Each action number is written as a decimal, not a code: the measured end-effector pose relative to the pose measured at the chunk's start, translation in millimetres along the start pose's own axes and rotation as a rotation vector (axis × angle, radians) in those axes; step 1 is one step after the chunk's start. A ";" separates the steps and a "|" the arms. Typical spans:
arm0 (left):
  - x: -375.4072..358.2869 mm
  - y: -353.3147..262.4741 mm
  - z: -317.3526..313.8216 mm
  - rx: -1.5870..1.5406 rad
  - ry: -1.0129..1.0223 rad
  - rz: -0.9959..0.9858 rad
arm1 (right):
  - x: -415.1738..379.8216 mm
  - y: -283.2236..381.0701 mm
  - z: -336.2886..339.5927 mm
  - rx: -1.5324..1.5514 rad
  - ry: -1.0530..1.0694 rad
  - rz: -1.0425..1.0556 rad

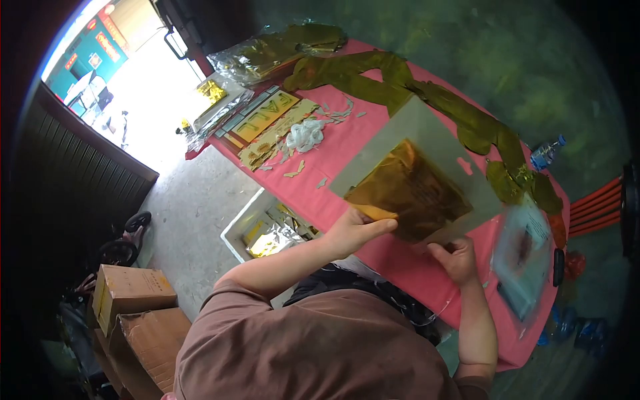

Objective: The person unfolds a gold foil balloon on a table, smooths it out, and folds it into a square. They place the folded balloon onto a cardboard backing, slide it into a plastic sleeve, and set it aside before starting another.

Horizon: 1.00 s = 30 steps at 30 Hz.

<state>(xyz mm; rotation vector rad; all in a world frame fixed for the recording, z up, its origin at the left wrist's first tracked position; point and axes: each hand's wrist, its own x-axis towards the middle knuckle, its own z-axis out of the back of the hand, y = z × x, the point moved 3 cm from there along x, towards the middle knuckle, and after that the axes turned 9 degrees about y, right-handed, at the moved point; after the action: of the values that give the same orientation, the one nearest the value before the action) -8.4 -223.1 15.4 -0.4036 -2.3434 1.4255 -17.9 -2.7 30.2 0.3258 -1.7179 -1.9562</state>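
Before me, over the pink-covered table, I hold a translucent plastic bag with a cut-out hang hole. A folded gold foil sheet lies within its outline, dark and shiny. My left hand grips the foil's lower left corner, thumb on top and fingers hidden behind. At the bag's lower edge my right hand is closed, thumb against the index finger, pinching the plastic. A stack of clear plastic bags lies on the table to the right of my right hand.
Long olive-gold foil pieces line the table's far edge. Printed card packs, a crumpled white plastic clump and paper scraps lie left. A white foam box holds foil packs below. Cardboard boxes stand on the floor. A bottle is at right.
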 end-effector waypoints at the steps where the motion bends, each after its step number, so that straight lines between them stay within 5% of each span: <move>1: -3.4 -3.5 3.6 -0.032 0.013 0.003 | 0.4 -0.2 -2.5 0.027 0.055 -0.007; 3: -11.8 -12.1 15.3 0.045 -0.009 0.015 | 0.5 1.8 -0.3 0.052 0.106 -0.009; 5: -23.3 -34.4 21.2 0.107 -0.061 0.078 | -3.2 -2.4 4.1 0.018 0.129 -0.272; 7: -43.0 -37.4 51.6 0.206 -0.088 0.191 | -2.2 -6.8 6.5 0.036 0.079 -0.244; 11: -78.6 -62.7 81.4 -0.059 -0.208 0.116 | 1.5 -1.8 10.5 -0.012 0.028 -0.183; 16: -163.9 -44.3 165.7 -0.152 -0.256 0.290 | 2.6 -4.9 9.1 -0.032 0.049 -0.183; 18: -236.7 3.4 247.3 -0.226 -0.157 0.373 | -0.4 -7.6 5.3 -0.049 0.067 -0.233; 23: -342.5 72.1 270.6 -0.252 -0.956 0.543 | 2.7 -7.2 9.9 -0.101 0.034 -0.227; 25: -371.4 112.7 283.5 -0.111 -1.215 0.850 | 1.0 -9.9 9.7 -0.103 0.036 -0.231; 30: -361.4 159.0 269.7 -0.238 -1.084 0.857 | 2.4 -14.7 12.5 -0.077 -0.002 -0.238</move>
<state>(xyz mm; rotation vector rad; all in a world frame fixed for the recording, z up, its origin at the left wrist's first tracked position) 200.9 -517.2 -298.2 -0.9786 -3.4623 2.0960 -29.3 7.6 18.4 0.5213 -1.6634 -2.1842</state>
